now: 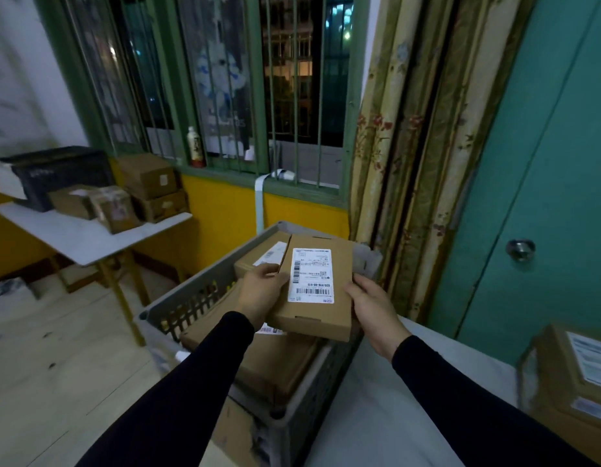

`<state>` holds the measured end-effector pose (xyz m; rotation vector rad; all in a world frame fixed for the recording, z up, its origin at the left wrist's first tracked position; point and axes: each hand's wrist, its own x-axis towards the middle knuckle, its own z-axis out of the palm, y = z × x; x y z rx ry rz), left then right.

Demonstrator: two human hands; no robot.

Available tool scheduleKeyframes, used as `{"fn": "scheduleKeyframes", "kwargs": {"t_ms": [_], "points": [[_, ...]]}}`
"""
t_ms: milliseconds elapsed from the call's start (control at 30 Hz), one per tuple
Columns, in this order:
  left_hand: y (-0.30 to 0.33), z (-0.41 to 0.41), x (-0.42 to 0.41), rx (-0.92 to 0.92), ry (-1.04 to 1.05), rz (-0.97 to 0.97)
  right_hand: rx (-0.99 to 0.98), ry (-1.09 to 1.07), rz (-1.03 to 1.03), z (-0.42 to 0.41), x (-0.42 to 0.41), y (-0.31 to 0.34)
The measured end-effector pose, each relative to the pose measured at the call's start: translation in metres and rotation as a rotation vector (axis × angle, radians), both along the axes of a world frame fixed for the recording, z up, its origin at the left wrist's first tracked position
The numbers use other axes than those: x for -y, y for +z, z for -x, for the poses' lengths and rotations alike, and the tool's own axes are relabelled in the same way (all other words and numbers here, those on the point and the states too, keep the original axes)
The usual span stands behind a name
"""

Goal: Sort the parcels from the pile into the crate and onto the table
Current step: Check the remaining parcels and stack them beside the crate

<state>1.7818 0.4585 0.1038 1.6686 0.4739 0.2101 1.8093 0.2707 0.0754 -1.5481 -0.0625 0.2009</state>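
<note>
A flat brown cardboard parcel (317,288) with a white shipping label faces up over the grey crate (191,298). My left hand (260,291) grips its left edge and my right hand (373,305) grips its right edge. Below it in the crate lie other brown parcels, one large (275,362) and one at the back (258,256). More parcels (575,375) are piled at the right edge on a white surface (393,399). On the white table (90,237) at the left stand several boxes (147,187).
A dark crate (56,173) sits at the table's back left. A barred window with a bottle (195,148) on its sill is ahead. Curtains (410,163) and a teal door (545,180) stand to the right. Pale floor lies at the left.
</note>
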Motion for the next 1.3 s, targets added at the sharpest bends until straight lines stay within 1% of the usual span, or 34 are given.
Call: {"fn": "scheduleKeyframes", "kwargs": {"t_ms": [100, 233, 333, 500, 700, 833, 967, 1133, 1233, 1300], "points": [[-0.007, -0.005, -0.017, -0.008, 0.034, -0.011, 0.017, 0.022, 0.048, -0.005, -0.012, -0.005], [-0.013, -0.022, -0.022, -0.024, -0.007, -0.041, 0.028, 0.036, 0.128, -0.016, -0.013, -0.006], [-0.016, -0.044, -0.019, -0.023, -0.053, -0.024, 0.058, 0.030, 0.237, -0.030, -0.010, -0.003], [-0.026, -0.091, -0.014, -0.015, -0.084, -0.105, 0.136, 0.035, 0.439, -0.060, -0.007, -0.007], [-0.047, -0.127, -0.007, -0.072, -0.123, -0.122, 0.083, 0.021, 0.690, -0.084, -0.006, -0.023], [-0.056, -0.134, -0.004, -0.084, -0.151, -0.151, 0.068, 0.015, 0.785, -0.092, -0.005, -0.038], [-0.054, -0.136, -0.004, -0.086, -0.201, -0.287, 0.055, 0.002, 0.802, -0.097, -0.007, -0.043], [-0.065, -0.135, -0.003, -0.101, -0.317, -0.573, 0.091, 0.018, 0.905, -0.092, -0.011, -0.057], [-0.065, -0.137, -0.002, -0.126, -0.353, -0.668, 0.092, 0.015, 0.980, -0.090, -0.014, -0.058], [-0.062, -0.138, 0.001, -0.157, -0.388, -0.722, 0.100, 0.005, 0.978, -0.088, -0.015, -0.057]]}}
